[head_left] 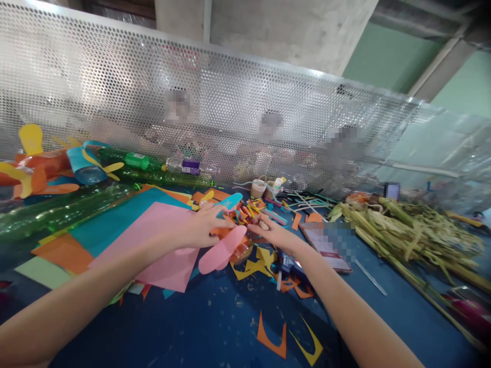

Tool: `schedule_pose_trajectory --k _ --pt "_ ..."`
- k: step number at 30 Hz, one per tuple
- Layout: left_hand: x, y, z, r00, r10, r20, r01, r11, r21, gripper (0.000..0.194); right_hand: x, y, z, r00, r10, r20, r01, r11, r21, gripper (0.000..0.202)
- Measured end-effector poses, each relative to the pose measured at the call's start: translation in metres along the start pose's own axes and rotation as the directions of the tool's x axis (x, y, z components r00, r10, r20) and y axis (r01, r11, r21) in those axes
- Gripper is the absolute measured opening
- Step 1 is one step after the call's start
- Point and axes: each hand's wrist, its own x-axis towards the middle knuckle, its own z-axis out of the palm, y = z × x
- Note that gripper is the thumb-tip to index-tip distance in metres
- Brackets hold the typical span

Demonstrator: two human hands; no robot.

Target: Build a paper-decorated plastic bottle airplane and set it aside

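Between my hands sits a clear orange-tinted plastic container point(242, 251), perhaps a cut bottle piece, with a pink paper petal point(223, 251) and a blue paper petal point(230, 201) sticking out from it. My left hand point(205, 226) is curled round its left side, thumb and fingers bent against it. On the other side, my right hand point(269, 231) has its fingers pinched together at the container's edge; whatever is between them is hidden. Small colourful paper scraps point(253, 208) lie just behind the fingers. Yellow paper offcuts point(258, 263) are under and beside the container.
Pink paper point(161, 225) and teal sheets point(111, 220) lie left. Green plastic bottles point(69, 209) and petalled bottle crafts point(42, 166) stand beyond. A tablet-like device point(326, 248), dried plant stalks point(406, 230) and paper cups point(258, 189) are around. People sit behind a perforated panel point(230, 97).
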Motion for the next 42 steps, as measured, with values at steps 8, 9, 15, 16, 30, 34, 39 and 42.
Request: schedule_pose_trajectory --k 8,9,15,16,30,34,39,42 --pt "0.001 -0.01 0.015 0.993 0.1 0.061 -0.111 0.969 0.219 0.063 0.004 0.003 0.009 0.997 -0.025 0.076 0.022 0.999 0.041 0.023" --pt "0.004 -0.01 0.014 0.992 0.104 0.074 -0.118 0.97 0.212 0.06 0.004 0.003 0.009 0.998 -0.022 0.063 0.02 0.999 0.047 0.024" --pt "0.019 0.002 -0.011 0.997 0.068 0.026 -0.072 0.972 0.223 0.069 0.011 -0.003 0.002 0.979 -0.07 -0.189 0.072 0.997 0.005 0.033" --pt "0.022 0.005 -0.014 0.999 0.048 0.022 -0.052 0.972 0.228 0.07 0.012 -0.004 0.001 0.975 -0.053 -0.215 0.064 0.997 0.048 0.033" --pt "0.035 -0.019 0.005 0.992 -0.095 0.082 0.085 0.989 0.12 0.073 0.008 -0.004 -0.001 0.912 -0.102 -0.397 0.193 0.962 0.195 0.016" --pt "0.031 -0.025 0.004 0.99 -0.097 0.099 0.083 0.986 0.142 0.069 0.004 -0.003 0.005 0.915 -0.106 -0.39 0.19 0.965 0.183 0.026" --pt "0.03 -0.026 0.011 0.994 -0.113 0.007 0.113 0.993 0.042 0.058 -0.003 -0.008 0.017 0.952 -0.157 -0.263 0.208 0.961 0.181 0.019" --pt "0.034 -0.024 0.016 0.997 -0.057 -0.049 0.055 0.997 -0.048 0.038 -0.006 -0.012 0.023 0.962 -0.192 -0.194 0.232 0.95 0.209 0.019"
